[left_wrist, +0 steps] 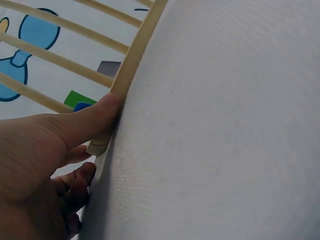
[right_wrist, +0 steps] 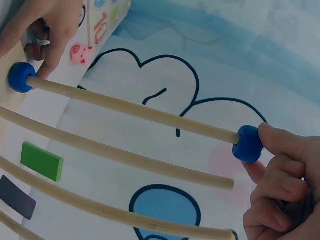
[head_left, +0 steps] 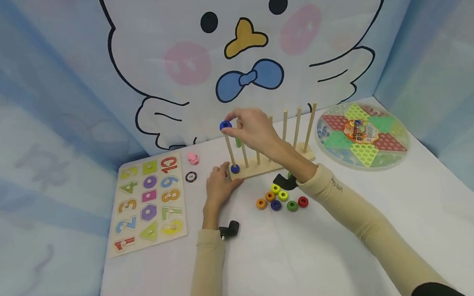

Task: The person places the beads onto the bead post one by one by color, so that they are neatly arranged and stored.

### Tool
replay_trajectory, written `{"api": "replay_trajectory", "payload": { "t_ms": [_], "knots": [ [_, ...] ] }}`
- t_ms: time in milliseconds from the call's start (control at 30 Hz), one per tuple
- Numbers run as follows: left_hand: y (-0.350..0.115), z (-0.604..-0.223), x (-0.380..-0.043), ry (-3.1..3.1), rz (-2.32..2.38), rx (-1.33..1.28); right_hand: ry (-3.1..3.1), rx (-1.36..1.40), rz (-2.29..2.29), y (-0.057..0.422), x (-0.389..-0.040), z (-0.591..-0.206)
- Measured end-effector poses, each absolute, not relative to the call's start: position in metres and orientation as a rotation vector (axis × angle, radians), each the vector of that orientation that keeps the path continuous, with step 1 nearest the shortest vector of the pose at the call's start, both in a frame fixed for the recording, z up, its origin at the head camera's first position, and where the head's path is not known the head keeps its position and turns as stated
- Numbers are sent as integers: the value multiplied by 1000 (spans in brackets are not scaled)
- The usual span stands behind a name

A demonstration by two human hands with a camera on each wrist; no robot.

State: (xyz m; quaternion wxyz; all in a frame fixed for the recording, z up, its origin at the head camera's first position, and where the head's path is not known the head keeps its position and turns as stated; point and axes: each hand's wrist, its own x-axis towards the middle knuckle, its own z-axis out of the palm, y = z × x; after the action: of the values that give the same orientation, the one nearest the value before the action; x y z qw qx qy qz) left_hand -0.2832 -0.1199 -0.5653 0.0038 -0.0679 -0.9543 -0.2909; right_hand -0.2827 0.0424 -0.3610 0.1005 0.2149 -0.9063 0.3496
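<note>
A wooden peg stand [head_left: 259,168] with a row of upright pegs stands at the back of the white table. My left hand [head_left: 219,185] holds its left end, the thumb on the front edge and a finger behind. My right hand [head_left: 254,127] pinches a blue bead [right_wrist: 248,144] between thumb and index finger at the top of the leftmost peg [right_wrist: 135,111]. The peg's tip meets the bead's hole in the right wrist view. Another blue bead [head_left: 235,169] sits at the foot of that same peg, against the base.
Loose orange, yellow, red, green and blue beads [head_left: 276,205] lie in front of the stand. A number puzzle board [head_left: 141,211], pink pig figure [head_left: 193,158] and round black-and-white chip [head_left: 191,176] are left. A round game board [head_left: 361,138] is right. Small green [right_wrist: 42,161] and dark blocks [right_wrist: 17,197] lie behind.
</note>
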Motion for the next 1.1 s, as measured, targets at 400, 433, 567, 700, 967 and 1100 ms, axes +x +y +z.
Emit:
{"api": "replay_trajectory", "payload": {
  "t_ms": [400,433,567,700,967,1100],
  "knots": [
    [-120,-563,-288,-3011,-868,-208,-2428,521,1341,87,-257,-392],
    [-119,-564,-287,-3014,-873,-213,-2409,474,1401,102,-251,-400],
    [-117,-568,-283,-3010,-879,-199,-2584,189,1559,154,-233,-454],
    [-118,-568,-280,-3012,-881,-189,-2830,-44,1524,185,-221,-508],
    [-119,-565,-281,-3012,-871,-166,-3045,-135,1442,200,-214,-537],
    [-118,-567,-279,-3017,-884,-180,-3020,-94,1329,198,-211,-535]
  ]
}}
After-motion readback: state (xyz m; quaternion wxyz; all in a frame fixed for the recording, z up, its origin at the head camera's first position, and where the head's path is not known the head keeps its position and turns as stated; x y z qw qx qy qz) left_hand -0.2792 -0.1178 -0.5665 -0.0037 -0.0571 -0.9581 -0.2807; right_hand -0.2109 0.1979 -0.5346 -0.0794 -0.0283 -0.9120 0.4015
